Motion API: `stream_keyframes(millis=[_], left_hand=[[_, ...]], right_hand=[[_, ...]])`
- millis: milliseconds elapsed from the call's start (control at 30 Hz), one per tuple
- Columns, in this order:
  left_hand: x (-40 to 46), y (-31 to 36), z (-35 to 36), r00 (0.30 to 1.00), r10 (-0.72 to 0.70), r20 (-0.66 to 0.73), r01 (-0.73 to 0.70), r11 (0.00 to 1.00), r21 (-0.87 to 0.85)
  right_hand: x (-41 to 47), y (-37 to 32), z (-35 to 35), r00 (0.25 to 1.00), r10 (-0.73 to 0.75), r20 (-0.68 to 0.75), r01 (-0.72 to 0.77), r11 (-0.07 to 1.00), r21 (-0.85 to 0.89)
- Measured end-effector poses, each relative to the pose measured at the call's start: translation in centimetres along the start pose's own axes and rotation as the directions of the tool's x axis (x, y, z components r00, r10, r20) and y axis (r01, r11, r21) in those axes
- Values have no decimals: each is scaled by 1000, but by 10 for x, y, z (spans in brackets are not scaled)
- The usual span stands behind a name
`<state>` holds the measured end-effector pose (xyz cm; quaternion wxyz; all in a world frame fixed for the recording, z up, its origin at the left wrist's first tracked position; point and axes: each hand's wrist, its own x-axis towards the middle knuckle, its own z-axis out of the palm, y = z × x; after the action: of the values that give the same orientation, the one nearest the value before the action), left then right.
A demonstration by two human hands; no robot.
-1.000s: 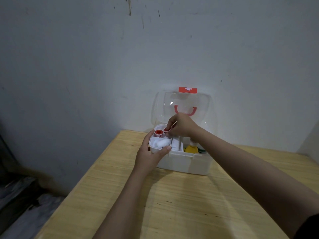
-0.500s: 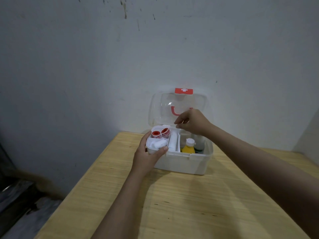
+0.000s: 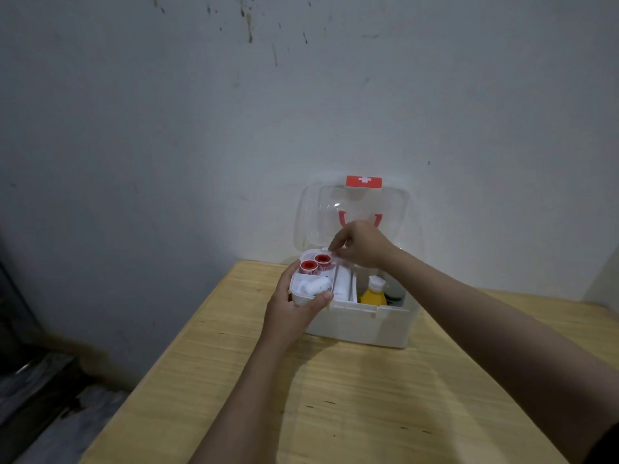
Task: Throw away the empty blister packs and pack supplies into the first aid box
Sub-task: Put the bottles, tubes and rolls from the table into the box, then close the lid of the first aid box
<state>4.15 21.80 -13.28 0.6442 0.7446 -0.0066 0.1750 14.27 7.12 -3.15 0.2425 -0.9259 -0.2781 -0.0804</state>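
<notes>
A white first aid box point(image 3: 368, 324) stands at the back of the wooden table point(image 3: 351, 406), its clear lid point(image 3: 315, 216) upright against the wall. A white inner tray point(image 3: 296, 298) sits at the box's left end, holding two red tape rolls point(image 3: 316, 264) and white bandage rolls point(image 3: 315, 285). My left hand point(image 3: 291, 313) grips the tray's front left corner, thumb on its rim. My right hand point(image 3: 360, 244) pinches the tray's back edge near the divider. A yellow bottle point(image 3: 373, 294) and a dark bottle point(image 3: 395, 291) stand in the box's right part.
A red latch with a white cross point(image 3: 363, 181) tops the lid, and a red handle point(image 3: 341, 218) shows through it. The grey wall point(image 3: 234, 128) rises right behind the box. The table's left edge drops to a dark floor point(image 3: 40, 396).
My right hand let go of a red tape roll in the tray, lifted toward the lid, then came back down to the tray's back edge. My left hand stayed on the tray.
</notes>
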Motion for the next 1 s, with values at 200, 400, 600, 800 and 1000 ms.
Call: stream_keyframes(millis=[200,400,600,800,1000], left_hand=[[1,-2,0,1000,-14,-6,14,1000,-10],[-1,1,0,1000,-12,-7,12,1000,-10],[0,4,-2,1000,-20,17,20,1000,22],[-1,6,-2,1000,-24,20,23,999,41],[-3,13,-2,999,-41,27,40,997,61]], right_hand=[[-7,33,-39,634,84,-769,-177,983,-39],[-5,47,-55,745,301,-596,-305,947,97],[-33,46,-65,696,46,-717,-153,985,-85],[-63,43,-65,684,-397,-612,53,864,-501],[-67,36,-64,636,-596,-491,179,732,-657]])
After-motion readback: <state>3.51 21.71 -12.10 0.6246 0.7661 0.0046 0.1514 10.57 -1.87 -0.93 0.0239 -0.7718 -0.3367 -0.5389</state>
